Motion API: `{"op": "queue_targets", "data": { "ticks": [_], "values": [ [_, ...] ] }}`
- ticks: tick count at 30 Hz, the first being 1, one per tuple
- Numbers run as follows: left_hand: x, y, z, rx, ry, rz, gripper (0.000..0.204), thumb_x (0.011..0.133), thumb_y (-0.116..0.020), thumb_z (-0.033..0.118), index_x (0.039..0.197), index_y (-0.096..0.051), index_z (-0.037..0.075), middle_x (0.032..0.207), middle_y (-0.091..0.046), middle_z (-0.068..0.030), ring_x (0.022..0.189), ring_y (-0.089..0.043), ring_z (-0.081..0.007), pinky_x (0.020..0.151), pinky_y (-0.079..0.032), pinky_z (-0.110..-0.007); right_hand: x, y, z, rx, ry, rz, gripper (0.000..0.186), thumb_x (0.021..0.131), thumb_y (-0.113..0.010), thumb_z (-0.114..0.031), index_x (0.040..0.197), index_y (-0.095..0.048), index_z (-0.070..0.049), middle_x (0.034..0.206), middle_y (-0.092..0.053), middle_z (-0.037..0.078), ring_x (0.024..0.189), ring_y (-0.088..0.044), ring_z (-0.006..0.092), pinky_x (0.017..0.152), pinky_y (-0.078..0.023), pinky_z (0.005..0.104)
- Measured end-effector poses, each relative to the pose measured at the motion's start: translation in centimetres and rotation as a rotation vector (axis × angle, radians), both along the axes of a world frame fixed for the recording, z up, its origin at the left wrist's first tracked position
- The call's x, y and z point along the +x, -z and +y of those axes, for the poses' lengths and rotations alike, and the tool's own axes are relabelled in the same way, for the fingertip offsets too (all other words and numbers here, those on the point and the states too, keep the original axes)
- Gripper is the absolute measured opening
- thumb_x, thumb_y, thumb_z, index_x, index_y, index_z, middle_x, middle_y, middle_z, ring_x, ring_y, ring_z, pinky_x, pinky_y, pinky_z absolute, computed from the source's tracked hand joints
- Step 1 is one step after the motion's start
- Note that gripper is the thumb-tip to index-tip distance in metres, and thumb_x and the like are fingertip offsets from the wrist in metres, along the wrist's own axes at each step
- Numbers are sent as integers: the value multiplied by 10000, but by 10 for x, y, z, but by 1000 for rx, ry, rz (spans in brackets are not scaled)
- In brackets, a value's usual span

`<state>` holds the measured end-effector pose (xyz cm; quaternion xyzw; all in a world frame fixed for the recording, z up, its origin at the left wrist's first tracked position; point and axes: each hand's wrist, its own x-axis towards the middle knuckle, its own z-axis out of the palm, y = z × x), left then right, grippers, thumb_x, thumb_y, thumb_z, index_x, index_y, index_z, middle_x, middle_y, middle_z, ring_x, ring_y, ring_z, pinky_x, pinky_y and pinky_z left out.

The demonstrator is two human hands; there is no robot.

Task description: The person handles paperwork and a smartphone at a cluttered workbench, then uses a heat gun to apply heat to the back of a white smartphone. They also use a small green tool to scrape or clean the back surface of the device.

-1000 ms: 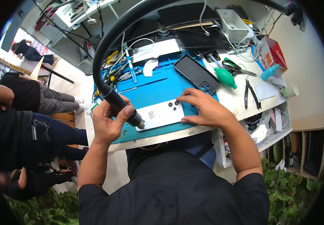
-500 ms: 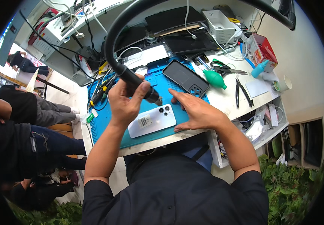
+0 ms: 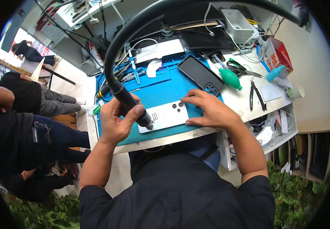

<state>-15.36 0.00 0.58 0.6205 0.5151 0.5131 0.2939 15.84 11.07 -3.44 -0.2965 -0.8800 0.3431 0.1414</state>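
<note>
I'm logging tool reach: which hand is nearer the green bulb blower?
Right. The right hand rests on the white phone, just below-left of the blower; the left hand grips the hose nozzle, farther left.

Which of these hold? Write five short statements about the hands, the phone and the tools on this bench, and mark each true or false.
1. The left hand grips a black hot-air nozzle handle on a thick hose. True.
2. The nozzle tip points at the white phone. True.
3. The right hand holds the black pliers. False: it rests on the phone; the pliers lie untouched.
4. The phone lies on a red mat. False: the mat is blue.
5. A dark phone case lies beyond the phone. True.
</note>
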Motion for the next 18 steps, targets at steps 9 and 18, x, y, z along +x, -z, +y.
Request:
{"op": "queue_targets", "data": {
  "ticks": [9, 18],
  "values": [
    [-28, 3, 23, 101, -157, 12, 267, 1032, -817, 191, 1178, -711, -6, 1020, -743, -64, 904, -695, -119, 851, -553, -261, 2, 0, -2, 59, -12, 28, 908, 782, -968, -301, 1539, -559, -12, 1374, -642, 197, 1264, -651, 374, 1078, -543, 442],
    [65, 7, 79, 120, 24, -86, 288, 1020, -834, 209, 1138, -708, -22, 913, -750, -59, 829, -712, -99, 762, -574, -264, 5, -3, 5, -140, -3, 21, 1213, 703, -1019, -299, 1670, -354, 7, 1400, -616, 213, 1220, -655, 380, 1028, -566, 439]
  ]
}}
